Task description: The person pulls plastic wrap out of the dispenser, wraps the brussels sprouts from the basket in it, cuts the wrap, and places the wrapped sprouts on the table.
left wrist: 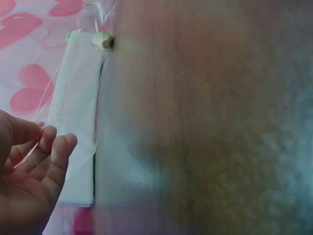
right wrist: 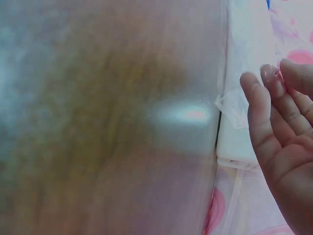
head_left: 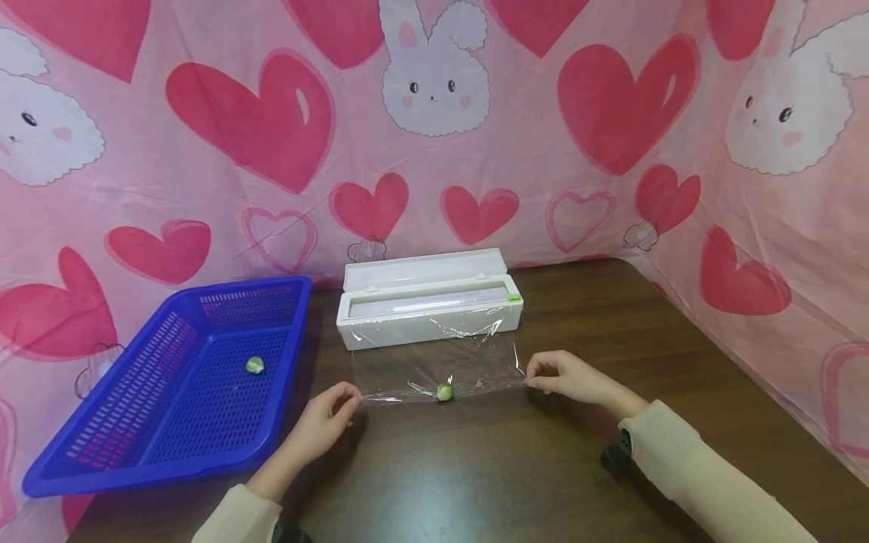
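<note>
A sheet of clear cling film point(head_left: 400, 371) stretches forward from a white cling film box point(head_left: 428, 329), whose lid point(head_left: 424, 270) stands raised at the back. My left hand point(head_left: 320, 424) pinches the film's left front corner between thumb and fingertips. At the right corner, my right hand point(head_left: 577, 377) does the same. A small green Brussels sprout point(head_left: 444, 391) sits at the film's front edge, between the hands; whether it lies on or under the film I cannot tell. In the left wrist view the sprout point(left wrist: 102, 41) shows its pale cut end.
On the left stands a blue plastic basket point(head_left: 293, 369) with another Brussels sprout point(head_left: 254, 365) in it. A green slider point(head_left: 514, 297) sits at the box's right end. Brown wooden table point(head_left: 434, 475) lies in front; a pink heart-and-rabbit cloth point(head_left: 434, 166) hangs behind and to the right.
</note>
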A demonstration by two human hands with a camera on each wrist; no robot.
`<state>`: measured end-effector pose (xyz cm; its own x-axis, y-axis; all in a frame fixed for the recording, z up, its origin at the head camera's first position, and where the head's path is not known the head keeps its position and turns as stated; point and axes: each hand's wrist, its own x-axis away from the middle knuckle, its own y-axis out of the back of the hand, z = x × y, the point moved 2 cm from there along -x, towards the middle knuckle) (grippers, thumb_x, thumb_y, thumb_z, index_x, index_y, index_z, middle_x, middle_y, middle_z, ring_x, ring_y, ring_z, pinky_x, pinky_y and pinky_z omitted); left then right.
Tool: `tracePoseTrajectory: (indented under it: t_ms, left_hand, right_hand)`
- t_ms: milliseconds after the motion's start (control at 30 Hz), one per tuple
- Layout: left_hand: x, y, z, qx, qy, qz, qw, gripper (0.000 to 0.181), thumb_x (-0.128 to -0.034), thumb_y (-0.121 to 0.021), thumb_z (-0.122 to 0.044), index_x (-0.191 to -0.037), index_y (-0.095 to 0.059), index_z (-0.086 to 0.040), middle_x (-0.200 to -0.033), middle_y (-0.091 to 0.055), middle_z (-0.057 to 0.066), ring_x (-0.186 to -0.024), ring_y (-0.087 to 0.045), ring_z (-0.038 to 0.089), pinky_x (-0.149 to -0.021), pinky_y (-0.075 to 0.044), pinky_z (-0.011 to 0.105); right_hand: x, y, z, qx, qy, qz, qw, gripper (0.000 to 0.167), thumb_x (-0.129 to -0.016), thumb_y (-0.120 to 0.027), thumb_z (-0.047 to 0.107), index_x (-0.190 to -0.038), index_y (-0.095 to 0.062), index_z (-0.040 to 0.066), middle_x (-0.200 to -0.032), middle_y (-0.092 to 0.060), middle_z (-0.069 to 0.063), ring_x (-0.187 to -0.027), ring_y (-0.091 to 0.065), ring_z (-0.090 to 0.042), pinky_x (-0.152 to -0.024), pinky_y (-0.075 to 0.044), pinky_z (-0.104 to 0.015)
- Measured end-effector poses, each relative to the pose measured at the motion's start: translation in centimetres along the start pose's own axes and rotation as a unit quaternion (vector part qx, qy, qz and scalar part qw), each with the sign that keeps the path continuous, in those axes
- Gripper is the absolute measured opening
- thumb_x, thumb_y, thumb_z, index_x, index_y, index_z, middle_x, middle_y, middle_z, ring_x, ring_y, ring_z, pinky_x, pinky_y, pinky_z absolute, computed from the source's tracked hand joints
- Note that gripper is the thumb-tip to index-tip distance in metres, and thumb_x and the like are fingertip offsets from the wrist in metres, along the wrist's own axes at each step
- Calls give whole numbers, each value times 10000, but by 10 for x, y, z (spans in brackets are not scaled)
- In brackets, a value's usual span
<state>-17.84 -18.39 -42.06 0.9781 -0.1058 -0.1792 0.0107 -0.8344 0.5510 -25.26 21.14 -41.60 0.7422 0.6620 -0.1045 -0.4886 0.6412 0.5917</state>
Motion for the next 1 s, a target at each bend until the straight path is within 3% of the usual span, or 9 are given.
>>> tracePoseTrajectory:
  t_ms: [200, 467, 633, 1000]
  left_hand:
    - [-5, -2, 2, 205, 214, -84, 9995, 57, -918, -539, -24, -872, -571, -30, -741, -585, 46, -659, -583, 202, -541, -489, 276]
    - [-13, -5, 6, 112, 294, -301, 9991, 75, -911, -532, 7, -853, -572, -18, -626, -545, 33, -570, -585, 179, -452, -460, 274]
    - [-18, -8, 11, -93, 419, -367, 9984, 60, -909, -537, 4, -862, -573, -10, -630, -541, 35, -542, -576, 159, -449, -456, 260]
    - [-25, -9, 15, 76, 450, -401, 9982, 143, -879, -517, 90, -880, -583, -37, -715, -589, 66, -518, -553, 158, -462, -460, 247]
  right_hand:
    - [-7, 0, -1, -376, -53, 81, 9992, 61, -904, -581, 71, -868, -564, 25, -841, -628, -109, -767, -618, -278, -598, -518, -353]
    - [-16, 0, -4, -326, -385, -69, 9987, 65, -919, -533, 25, -861, -514, 2, -808, -621, -117, -719, -619, -255, -565, -518, -352]
    - [-20, -1, -8, -291, -443, -161, 9985, 71, -906, -527, -20, -847, -495, 4, -758, -621, -114, -702, -601, -222, -555, -515, -342]
    - [-26, -5, -11, -357, -600, 19, 9976, 98, -914, -492, -42, -848, -532, 17, -749, -572, -99, -648, -576, -212, -537, -495, -339]
